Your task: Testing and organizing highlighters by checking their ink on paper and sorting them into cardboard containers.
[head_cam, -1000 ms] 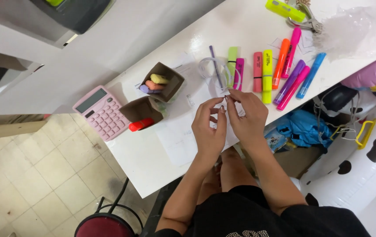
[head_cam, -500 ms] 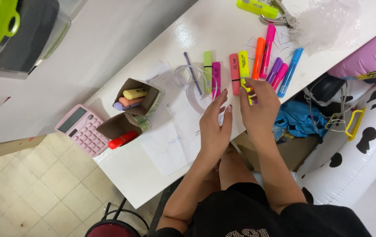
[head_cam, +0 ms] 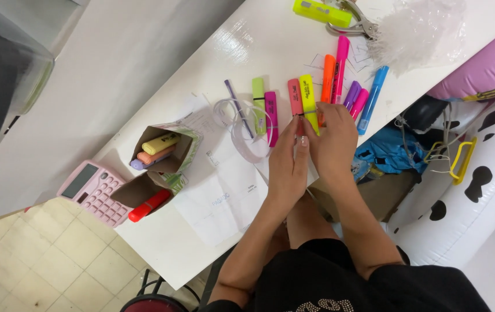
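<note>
Hands (head_cam: 311, 144) (together) at yellow highlighter (head_cam: 309, 103)

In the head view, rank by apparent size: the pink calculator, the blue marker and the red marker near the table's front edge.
1. pink calculator, clearly largest.
2. blue marker.
3. red marker, partly inside a cardboard holder, so its full length is hidden; this last ranking is unsure.
</note>
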